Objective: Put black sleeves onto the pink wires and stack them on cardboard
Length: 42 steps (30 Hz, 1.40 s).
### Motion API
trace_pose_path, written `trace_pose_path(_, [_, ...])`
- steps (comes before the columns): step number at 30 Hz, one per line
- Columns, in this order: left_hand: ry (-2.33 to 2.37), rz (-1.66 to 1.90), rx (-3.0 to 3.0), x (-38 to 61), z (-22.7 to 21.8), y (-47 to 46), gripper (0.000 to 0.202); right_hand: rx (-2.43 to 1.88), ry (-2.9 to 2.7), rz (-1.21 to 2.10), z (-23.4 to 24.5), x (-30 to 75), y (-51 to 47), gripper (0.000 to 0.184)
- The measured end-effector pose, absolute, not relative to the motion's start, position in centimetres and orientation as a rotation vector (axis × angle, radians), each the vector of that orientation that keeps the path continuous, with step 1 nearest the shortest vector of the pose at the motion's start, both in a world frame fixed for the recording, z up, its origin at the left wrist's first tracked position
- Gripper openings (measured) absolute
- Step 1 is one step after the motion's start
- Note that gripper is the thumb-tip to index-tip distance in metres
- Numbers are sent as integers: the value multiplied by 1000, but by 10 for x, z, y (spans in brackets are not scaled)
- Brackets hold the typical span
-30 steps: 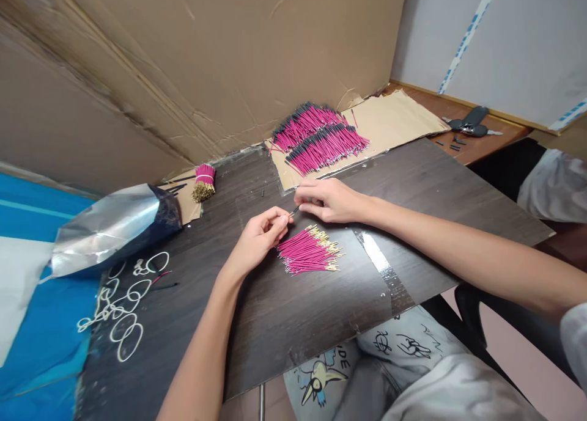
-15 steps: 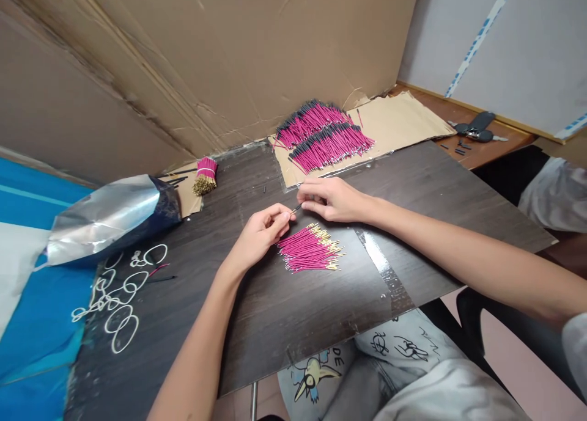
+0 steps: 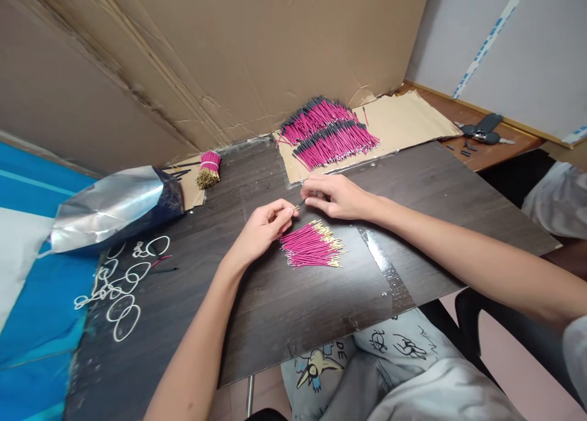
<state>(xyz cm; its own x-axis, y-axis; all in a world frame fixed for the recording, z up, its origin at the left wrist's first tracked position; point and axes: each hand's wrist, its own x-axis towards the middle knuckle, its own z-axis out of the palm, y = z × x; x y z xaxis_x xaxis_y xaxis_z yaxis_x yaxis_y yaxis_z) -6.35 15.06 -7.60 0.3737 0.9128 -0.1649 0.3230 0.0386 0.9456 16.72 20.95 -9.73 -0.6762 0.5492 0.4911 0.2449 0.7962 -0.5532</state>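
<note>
My left hand [image 3: 266,225] pinches a short wire, its gold-coloured terminal [image 3: 296,208] poking out past the thumb and forefinger. The rest of that wire is hidden in the fingers. Facing it, my right hand [image 3: 334,196] is closed on a small black sleeve [image 3: 302,202] at the terminal's tip. Whether the sleeve covers any of the terminal is too small to tell. Just below both hands lies a loose pile of pink wires [image 3: 309,247], gold terminals pointing right and bare silvery ends at the left.
Pink wires with black ends [image 3: 337,143] are heaped on cardboard [image 3: 403,121] at the back. A banded wire bundle [image 3: 210,167], a silver bag [image 3: 110,207] and white rubber bands [image 3: 126,314] lie to the left. Keys [image 3: 486,131] rest at far right, near another person's sleeve [image 3: 557,195].
The camera view has shifted slightly. Both hands keep their pinch, with the terminal and the black sleeve still end to end; the wire pile looks the same.
</note>
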Motion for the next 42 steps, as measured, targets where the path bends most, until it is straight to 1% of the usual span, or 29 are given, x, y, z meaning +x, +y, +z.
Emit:
trace_pose_path(26, [1239, 650, 1576, -60, -74, 150, 35, -675, -2438, 325, -94, 166, 205, 10])
trace_pose_path(35, [1275, 656, 1598, -58, -75, 150, 33, -596, -2390, 546, -96, 168, 208, 5])
trace_pose_path(40, [1267, 688, 1610, -59, -77, 150, 32, -628, -2384, 590, -95, 168, 207, 1])
trace_pose_path(42, [1257, 703, 1602, -60, -77, 151, 32, -638, -2377, 589, -95, 167, 206, 3])
